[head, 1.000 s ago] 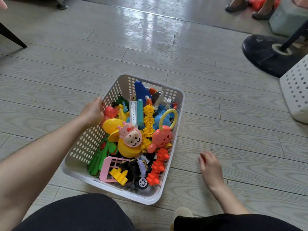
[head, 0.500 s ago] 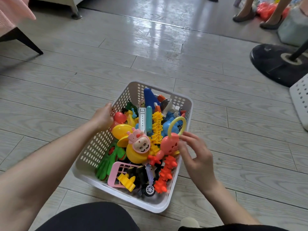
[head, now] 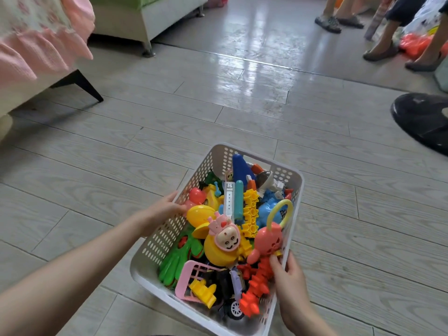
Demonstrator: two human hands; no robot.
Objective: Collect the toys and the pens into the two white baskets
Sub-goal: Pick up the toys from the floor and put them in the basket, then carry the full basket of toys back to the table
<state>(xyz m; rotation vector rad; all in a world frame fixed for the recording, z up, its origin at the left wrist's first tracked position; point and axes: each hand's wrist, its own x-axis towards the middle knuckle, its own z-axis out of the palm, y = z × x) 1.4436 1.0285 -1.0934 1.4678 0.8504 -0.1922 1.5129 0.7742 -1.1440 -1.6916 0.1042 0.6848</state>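
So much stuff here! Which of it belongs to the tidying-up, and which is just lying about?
Belongs: white basket; the toys in it (pink rattle, red spiky chain, green toy hand); left hand and right hand holding its sides.
Lying about: black round base, pink-frilled cover, other people's feet.

The white perforated plastic basket (head: 164,234) loses its near corner to the bottom edge — toys beneath its top layer are hidden. Right of it, a black round base (head: 421,117) is cropped.
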